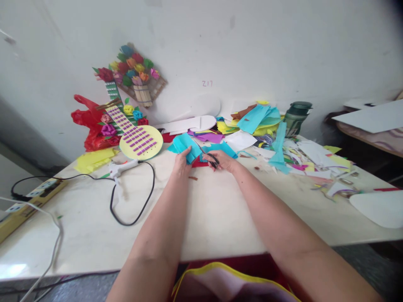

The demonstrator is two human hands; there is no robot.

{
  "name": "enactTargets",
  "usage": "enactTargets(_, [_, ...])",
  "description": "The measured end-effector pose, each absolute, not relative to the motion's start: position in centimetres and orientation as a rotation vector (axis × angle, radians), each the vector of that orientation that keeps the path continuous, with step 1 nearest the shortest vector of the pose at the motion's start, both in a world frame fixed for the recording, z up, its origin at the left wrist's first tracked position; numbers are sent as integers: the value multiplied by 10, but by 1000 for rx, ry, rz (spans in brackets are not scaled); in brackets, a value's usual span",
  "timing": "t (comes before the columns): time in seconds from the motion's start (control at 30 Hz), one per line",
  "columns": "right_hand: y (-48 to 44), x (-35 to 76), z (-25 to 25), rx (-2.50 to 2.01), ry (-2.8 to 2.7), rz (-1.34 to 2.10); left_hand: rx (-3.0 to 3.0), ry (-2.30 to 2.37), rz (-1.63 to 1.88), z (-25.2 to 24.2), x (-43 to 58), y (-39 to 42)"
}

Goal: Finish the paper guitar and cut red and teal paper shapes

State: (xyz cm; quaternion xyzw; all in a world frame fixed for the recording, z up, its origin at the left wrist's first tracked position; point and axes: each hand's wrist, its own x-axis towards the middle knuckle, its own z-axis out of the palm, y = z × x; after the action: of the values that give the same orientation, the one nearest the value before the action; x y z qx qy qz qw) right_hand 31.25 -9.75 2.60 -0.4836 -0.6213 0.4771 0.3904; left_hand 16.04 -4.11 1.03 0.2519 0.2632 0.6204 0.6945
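Note:
My left hand (181, 161) grips the edge of a turquoise paper sheet (183, 144) at the far middle of the white table (214, 214). My right hand (222, 160) is closed round the black handles of scissors (208, 154), whose blades point up and left into the turquoise paper. A strip of red paper (199, 164) lies just under the scissors between both hands.
A yellow paper guitar with purple strips (138, 140), paper flowers and a red bag (91, 126) stand at the back left. A white glue gun (121, 168) with black cord lies left of my hands. Paper scraps (283, 147) and a green bottle (296, 117) crowd the right.

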Motion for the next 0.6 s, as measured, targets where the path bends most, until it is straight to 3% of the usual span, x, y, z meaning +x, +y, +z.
enactTargets(0.6, [-97, 309, 26, -1209, -1562, 1139, 552, 656, 1411, 4, 159, -34])
